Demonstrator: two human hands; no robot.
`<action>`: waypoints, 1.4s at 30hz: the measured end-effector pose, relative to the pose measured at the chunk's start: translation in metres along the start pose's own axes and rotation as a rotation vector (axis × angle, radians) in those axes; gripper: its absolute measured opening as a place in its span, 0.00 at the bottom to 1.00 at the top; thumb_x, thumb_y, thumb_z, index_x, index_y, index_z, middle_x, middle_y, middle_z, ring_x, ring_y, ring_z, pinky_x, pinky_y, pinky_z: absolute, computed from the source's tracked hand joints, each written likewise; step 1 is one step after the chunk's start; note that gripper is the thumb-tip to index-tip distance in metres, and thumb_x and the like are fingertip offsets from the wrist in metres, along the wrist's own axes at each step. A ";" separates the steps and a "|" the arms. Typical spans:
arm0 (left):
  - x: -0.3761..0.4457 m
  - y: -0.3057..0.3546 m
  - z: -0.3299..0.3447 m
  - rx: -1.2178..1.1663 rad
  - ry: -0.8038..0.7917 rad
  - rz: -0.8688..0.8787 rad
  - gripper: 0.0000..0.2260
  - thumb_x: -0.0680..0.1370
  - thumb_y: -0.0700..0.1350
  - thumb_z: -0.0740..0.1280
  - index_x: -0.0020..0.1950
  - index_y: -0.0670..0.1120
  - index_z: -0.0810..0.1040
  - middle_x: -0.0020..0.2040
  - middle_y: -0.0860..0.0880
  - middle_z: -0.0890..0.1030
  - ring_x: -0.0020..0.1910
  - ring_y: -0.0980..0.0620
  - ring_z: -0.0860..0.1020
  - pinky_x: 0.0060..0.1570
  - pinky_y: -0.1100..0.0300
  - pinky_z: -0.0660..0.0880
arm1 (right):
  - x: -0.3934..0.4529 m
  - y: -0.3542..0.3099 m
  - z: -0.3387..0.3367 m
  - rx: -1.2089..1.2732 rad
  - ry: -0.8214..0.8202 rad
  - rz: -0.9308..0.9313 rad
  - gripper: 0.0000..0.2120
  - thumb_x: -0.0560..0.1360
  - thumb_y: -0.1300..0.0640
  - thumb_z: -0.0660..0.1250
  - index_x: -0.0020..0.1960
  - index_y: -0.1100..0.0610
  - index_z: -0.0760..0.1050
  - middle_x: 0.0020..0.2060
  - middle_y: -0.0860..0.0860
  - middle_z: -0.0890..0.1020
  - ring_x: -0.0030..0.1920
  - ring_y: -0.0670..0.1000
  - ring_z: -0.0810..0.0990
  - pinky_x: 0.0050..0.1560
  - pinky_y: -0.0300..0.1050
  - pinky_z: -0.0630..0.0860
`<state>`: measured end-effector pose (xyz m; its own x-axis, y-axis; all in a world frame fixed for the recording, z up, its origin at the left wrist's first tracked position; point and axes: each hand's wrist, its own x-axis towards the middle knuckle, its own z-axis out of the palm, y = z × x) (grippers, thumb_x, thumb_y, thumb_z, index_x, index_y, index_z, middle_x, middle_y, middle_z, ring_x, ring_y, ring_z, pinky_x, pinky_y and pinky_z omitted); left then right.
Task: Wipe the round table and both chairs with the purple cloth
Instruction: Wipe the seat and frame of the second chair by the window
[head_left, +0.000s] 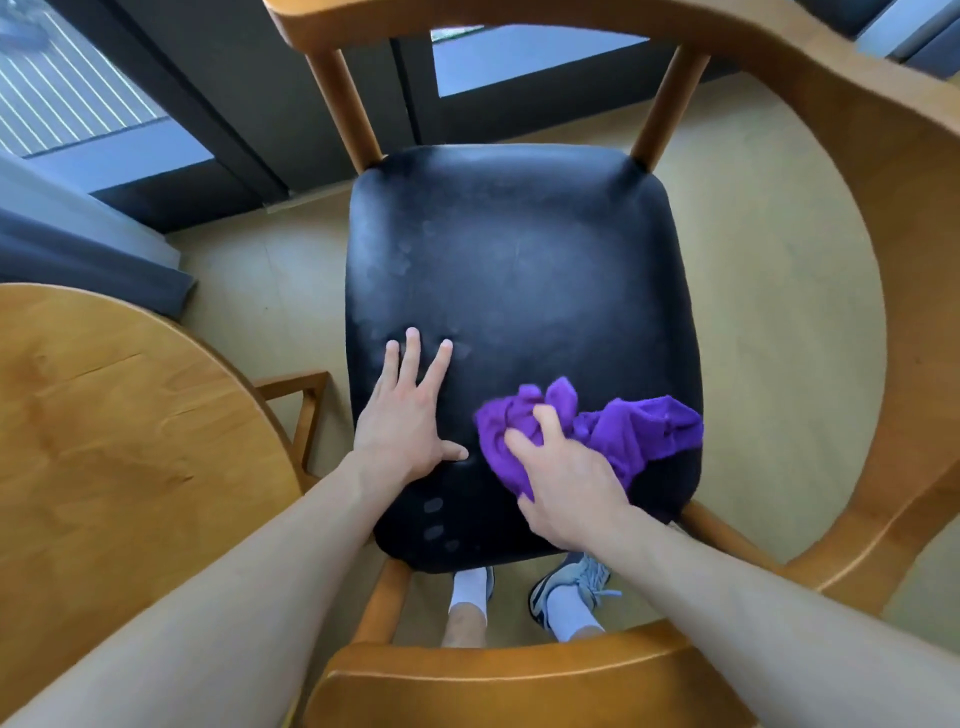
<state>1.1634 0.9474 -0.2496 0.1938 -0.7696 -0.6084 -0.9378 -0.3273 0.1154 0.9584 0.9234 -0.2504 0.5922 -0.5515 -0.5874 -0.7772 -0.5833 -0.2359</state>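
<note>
A wooden chair with a black padded seat (519, 260) fills the middle of the view, its curved wooden back and armrest (857, 234) wrapping round the right side and the near edge. The crumpled purple cloth (634, 431) lies on the seat's near right corner. My right hand (566, 478) presses down on the cloth and grips its left part. My left hand (405, 415) lies flat on the seat's near left part, fingers spread, holding nothing. The round wooden table (104, 441) shows at the left edge. A second chair is not in view.
Dark-framed glass doors (519, 62) stand behind the chair, a grey curtain (78, 260) hangs at the left. The floor is pale yellow. My feet in white socks and a grey shoe (571, 587) show under the seat's near edge. Smudges mark the seat.
</note>
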 end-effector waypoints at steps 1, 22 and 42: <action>0.000 -0.001 -0.003 0.006 -0.008 0.004 0.61 0.68 0.66 0.77 0.83 0.55 0.34 0.84 0.46 0.34 0.83 0.42 0.38 0.80 0.50 0.51 | -0.008 0.004 0.001 -0.048 -0.064 -0.050 0.27 0.73 0.51 0.68 0.68 0.48 0.63 0.73 0.59 0.57 0.36 0.60 0.76 0.32 0.47 0.68; -0.076 -0.054 -0.004 -0.055 0.065 -0.011 0.38 0.79 0.48 0.68 0.84 0.45 0.52 0.84 0.45 0.55 0.83 0.45 0.53 0.79 0.55 0.55 | 0.031 -0.062 -0.011 0.049 -0.190 -0.254 0.25 0.70 0.61 0.67 0.64 0.50 0.68 0.64 0.56 0.61 0.40 0.60 0.75 0.35 0.47 0.67; -0.131 -0.073 -0.002 0.292 0.052 0.174 0.30 0.76 0.45 0.72 0.77 0.39 0.71 0.75 0.37 0.73 0.78 0.37 0.68 0.78 0.43 0.62 | -0.003 -0.083 0.015 -0.249 -0.347 -0.614 0.16 0.78 0.65 0.62 0.65 0.56 0.72 0.69 0.61 0.64 0.41 0.60 0.76 0.34 0.53 0.67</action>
<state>1.2069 1.0711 -0.1765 0.0314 -0.8295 -0.5576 -0.9995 -0.0242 -0.0203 1.0176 0.9822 -0.2408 0.7711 0.1128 -0.6266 -0.2324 -0.8664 -0.4419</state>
